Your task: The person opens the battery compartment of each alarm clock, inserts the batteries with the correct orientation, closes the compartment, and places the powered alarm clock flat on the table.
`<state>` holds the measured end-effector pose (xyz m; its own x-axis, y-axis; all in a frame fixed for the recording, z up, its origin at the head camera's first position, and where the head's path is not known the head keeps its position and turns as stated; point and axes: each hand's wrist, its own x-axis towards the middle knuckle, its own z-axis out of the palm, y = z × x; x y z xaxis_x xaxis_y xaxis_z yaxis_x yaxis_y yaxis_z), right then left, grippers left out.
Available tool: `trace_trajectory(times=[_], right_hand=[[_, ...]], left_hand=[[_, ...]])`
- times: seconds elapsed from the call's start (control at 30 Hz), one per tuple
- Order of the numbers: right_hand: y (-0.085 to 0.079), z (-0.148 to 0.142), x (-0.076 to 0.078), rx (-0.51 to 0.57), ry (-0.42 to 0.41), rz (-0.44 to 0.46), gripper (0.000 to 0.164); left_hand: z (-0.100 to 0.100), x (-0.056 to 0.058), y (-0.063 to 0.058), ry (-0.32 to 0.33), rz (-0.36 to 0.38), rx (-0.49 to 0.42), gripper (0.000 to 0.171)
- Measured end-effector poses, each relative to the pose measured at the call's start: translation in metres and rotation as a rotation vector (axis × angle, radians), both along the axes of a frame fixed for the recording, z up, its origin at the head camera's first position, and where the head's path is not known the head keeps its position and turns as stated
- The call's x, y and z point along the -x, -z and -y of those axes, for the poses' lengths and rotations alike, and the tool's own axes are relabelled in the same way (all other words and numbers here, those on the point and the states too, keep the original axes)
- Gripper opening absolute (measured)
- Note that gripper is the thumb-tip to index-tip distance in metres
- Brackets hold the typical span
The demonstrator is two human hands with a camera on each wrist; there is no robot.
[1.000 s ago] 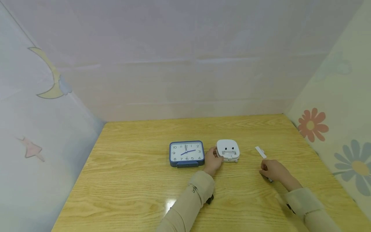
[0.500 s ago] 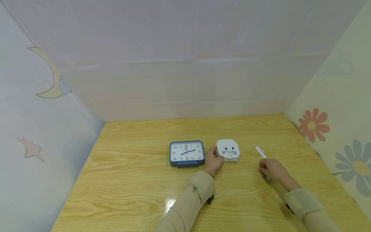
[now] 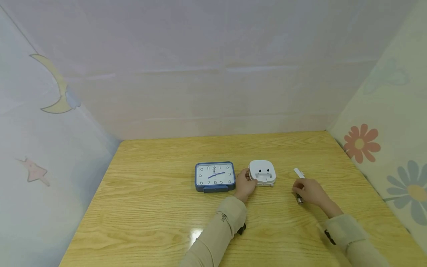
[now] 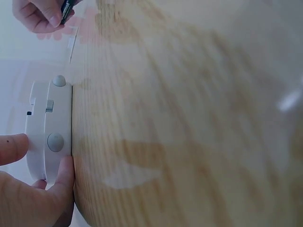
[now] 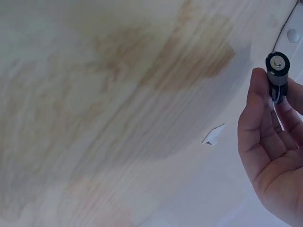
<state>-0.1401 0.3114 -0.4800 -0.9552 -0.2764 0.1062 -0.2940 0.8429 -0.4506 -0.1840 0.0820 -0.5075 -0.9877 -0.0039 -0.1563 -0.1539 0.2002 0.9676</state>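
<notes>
A small white device (image 3: 261,165), rounded square in shape, lies on the wooden table with two black knobs and an open battery compartment facing up. My left hand (image 3: 245,186) holds it by its left edge, thumb and fingers on its sides. Its side, with round feet, fills the left of the left wrist view. Between thumb and fingertips my right hand (image 3: 312,191) pinches a black-and-silver AA-type battery (image 5: 277,78), held above the table to the right of the device. The battery's nub end faces the right wrist camera.
A blue alarm clock (image 3: 215,176) stands just left of my left hand. The white battery cover (image 3: 298,172) lies beyond my right hand, partly hidden by it in the head view. Fabric walls enclose the table's back and sides.
My right hand has lifted the battery and moved a little left and away from me, turning it so its end shows below the fingers. The left hand and white device stay put.
</notes>
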Motion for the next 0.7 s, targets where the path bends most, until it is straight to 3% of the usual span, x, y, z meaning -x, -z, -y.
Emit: trace_trajectory(times=[0.33,0.7], right_hand=[[-0.001,0.010,0.003,0.091,0.056,0.016,0.005],[-0.005,0.020,0.010,0.288,0.145,0.090,0.016]], left_hand=[[0.000,0.000,0.001,0.003,-0.007,0.003,0.048],[0.000,-0.002,-0.003,-0.002,0.002,-0.010,0.049]])
